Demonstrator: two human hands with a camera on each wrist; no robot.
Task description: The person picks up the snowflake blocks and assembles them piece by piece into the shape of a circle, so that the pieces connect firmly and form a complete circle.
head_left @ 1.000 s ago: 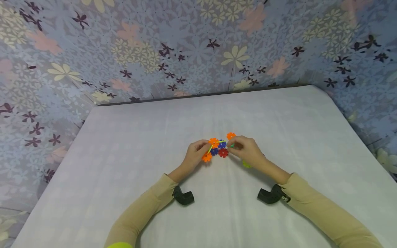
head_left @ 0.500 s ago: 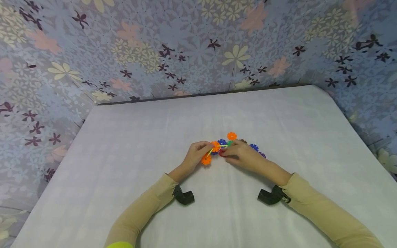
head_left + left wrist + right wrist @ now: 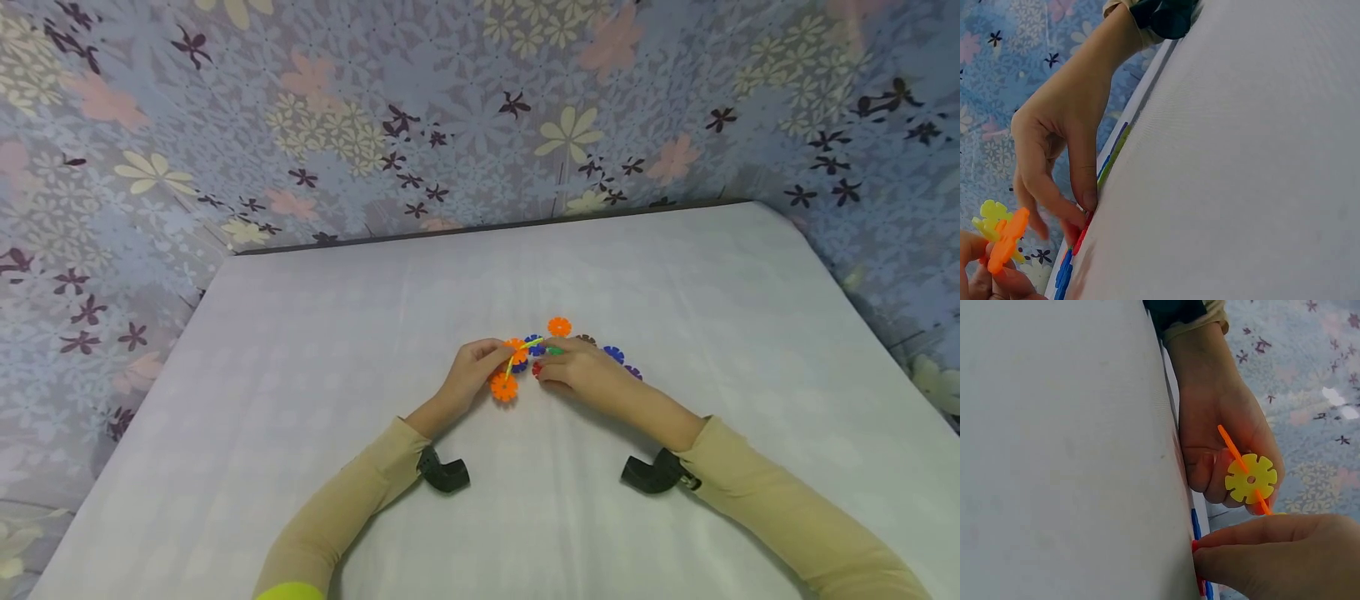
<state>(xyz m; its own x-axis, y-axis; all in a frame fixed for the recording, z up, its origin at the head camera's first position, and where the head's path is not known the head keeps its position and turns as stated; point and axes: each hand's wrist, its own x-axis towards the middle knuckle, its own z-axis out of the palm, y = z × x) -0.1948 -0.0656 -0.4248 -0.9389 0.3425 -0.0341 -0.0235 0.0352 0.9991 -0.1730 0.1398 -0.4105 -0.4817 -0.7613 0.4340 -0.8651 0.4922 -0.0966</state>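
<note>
In the head view, my left hand point(image 3: 472, 375) pinches a joined piece of orange notched discs point(image 3: 504, 387) and yellow ones, held above the table. A yellow disc point(image 3: 1235, 482) of that piece faces the right wrist view, slotted onto an orange one seen edge-on. My right hand point(image 3: 588, 372) is low at the tabletop, its thumb and fingers pinching a red notched disc point(image 3: 1080, 240). Most of that red disc is hidden by the fingers. Blue discs point(image 3: 534, 345) lie close by, between the hands, and a green disc point(image 3: 555, 351) shows at the right fingertips.
A loose orange disc point(image 3: 559, 327) lies beyond the right hand. Brown point(image 3: 586, 340), blue point(image 3: 613, 355) and purple point(image 3: 633, 372) discs lie along its far side. The white-covered table point(image 3: 360, 333) ends at a flower-patterned backdrop point(image 3: 465, 117).
My right hand has moved slightly left and down onto the red disc, uncovering brown, blue and purple discs. The piece in my left hand has tilted slightly.
</note>
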